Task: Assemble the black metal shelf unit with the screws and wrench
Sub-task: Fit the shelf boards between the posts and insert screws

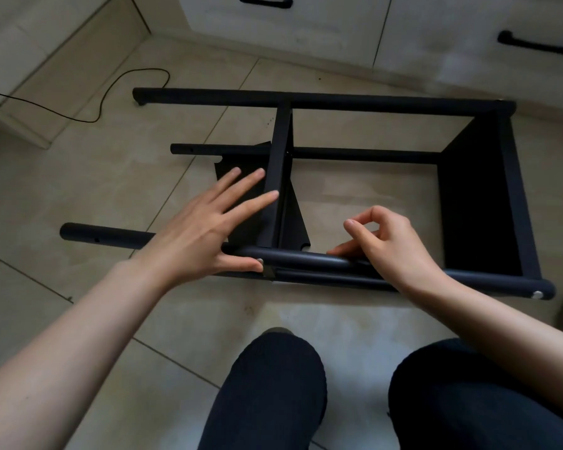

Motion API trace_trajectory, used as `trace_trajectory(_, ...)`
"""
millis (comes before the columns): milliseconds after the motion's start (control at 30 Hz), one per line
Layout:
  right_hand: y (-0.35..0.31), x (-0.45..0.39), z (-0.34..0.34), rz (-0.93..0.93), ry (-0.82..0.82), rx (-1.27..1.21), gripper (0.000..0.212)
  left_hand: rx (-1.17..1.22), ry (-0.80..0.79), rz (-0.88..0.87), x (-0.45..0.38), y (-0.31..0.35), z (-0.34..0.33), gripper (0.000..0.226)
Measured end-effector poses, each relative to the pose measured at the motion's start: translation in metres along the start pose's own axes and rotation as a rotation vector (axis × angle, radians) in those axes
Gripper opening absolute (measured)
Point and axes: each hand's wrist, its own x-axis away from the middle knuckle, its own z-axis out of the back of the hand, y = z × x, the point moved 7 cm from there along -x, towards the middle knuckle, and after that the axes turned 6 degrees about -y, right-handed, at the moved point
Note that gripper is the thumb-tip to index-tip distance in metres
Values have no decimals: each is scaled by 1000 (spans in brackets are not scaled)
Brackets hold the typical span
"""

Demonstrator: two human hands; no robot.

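The black metal shelf unit lies on its side on the tiled floor, its round poles running left to right. One shelf panel is fixed at the right end and a middle shelf panel stands across the poles. My left hand is spread flat, fingers straight against the middle panel, thumb on the near pole beside a silver screw. My right hand rests on the same pole with loosely curled fingers; whether it holds anything I cannot tell. A second screw head shows at the pole's right end.
White cabinet drawers with black handles stand along the back. A thin black cable loops over the floor at the upper left, beside a white base edge. My knees in dark trousers are close under the shelf.
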Motion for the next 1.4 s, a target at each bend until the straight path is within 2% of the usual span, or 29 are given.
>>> trace_trajectory(133,5,4,5,-16,0,-5,16,-75,-90,-113,-18,4,-2,104)
trace_trajectory(233,8,6,9,-27,-3,-21,16,-98,-81,-158,-22,7,-4,102)
trace_trajectory(367,12,2,10,-55,-26,-16,17,0,-33,-189,-22,7,-4,97)
trace_trajectory(600,24,-17,6,-268,-246,-35,17,142,23,-207,-19,10,-9,92)
trace_trajectory(700,21,-26,0,-253,-314,-32,12,148,43,-214,-15,12,-10,90)
trace_trajectory(800,15,-33,-16,-223,-404,-149,5,130,46,-206,-14,14,-11,90)
trace_trajectory(1000,11,-46,-48,-246,-612,-253,8,122,51,-215,-14,15,-11,89)
trace_trajectory(1167,17,-58,-67,-269,-676,-313,6,108,57,-221,-14,14,-13,89)
trace_trajectory(1400,11,-58,-82,-262,-755,-282,16,110,57,-223,-14,13,-14,89)
